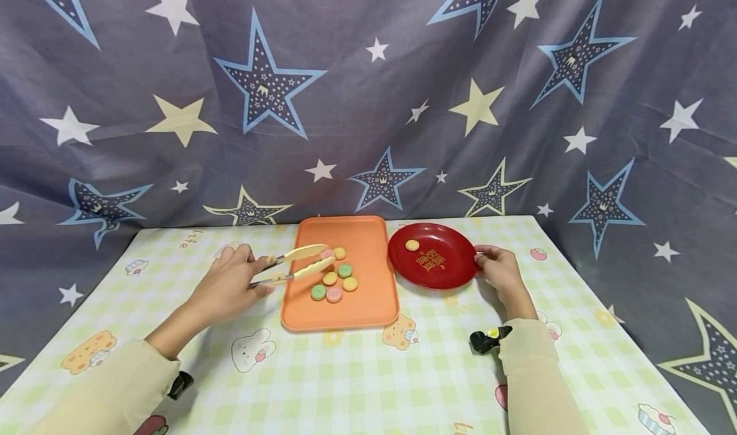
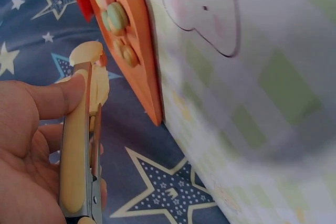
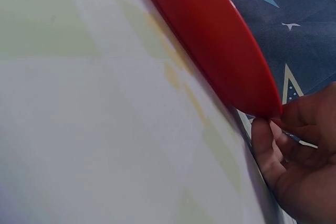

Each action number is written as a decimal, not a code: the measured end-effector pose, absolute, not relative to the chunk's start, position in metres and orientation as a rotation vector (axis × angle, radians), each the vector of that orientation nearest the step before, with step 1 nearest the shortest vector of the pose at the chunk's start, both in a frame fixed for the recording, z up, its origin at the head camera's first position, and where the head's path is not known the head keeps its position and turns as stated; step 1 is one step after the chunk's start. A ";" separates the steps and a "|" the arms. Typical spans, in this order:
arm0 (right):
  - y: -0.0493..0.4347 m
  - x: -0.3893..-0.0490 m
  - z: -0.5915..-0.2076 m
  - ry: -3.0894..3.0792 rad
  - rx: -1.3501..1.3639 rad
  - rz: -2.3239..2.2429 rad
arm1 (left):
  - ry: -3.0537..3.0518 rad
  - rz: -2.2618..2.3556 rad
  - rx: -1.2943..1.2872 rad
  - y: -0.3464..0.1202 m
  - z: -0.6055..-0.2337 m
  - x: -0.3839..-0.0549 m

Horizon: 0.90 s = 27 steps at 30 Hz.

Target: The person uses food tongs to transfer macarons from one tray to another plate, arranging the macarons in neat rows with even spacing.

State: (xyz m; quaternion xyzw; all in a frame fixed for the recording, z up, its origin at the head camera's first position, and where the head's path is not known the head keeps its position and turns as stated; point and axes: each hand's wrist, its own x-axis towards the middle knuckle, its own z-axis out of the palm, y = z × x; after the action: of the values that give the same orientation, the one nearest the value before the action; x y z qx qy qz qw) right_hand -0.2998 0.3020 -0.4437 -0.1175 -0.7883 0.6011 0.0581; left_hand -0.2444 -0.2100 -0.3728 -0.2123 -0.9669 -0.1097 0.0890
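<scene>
My left hand grips a pair of tongs with cream tips and metal arms, held over the left part of an orange tray. Between the tips sits a pink macaron. Several more lie on the tray, among them a green macaron, a yellow macaron and a second pink macaron. To the right, my right hand pinches the rim of a round red plate with gold lettering. On this plate rests one yellow macaron.
A green-and-white checked cloth with cartoon prints covers the table. Behind it hangs a dark star-patterned curtain, close to the far edges of tray and plate. Black straps with small devices are at both wrists.
</scene>
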 end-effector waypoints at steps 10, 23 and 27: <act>0.302 -0.299 -0.441 -2.399 -0.363 1.820 | -2.860 -0.364 -0.642 -0.182 -0.371 -0.259; 0.302 -0.300 -0.444 -2.394 -0.361 1.827 | -2.860 -0.369 -0.686 -0.140 -0.373 -0.275; 0.302 -0.299 -0.443 -2.397 -0.369 1.821 | -2.857 -0.368 -0.704 -0.128 -0.373 -0.280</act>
State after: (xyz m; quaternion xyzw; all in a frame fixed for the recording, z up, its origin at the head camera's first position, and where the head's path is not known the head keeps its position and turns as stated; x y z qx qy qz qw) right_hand -0.2995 0.3021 -0.4428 -0.1215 -0.7892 0.5995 0.0546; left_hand -0.2801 -0.1275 -0.3734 -0.2364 -0.9597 -0.1235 0.0881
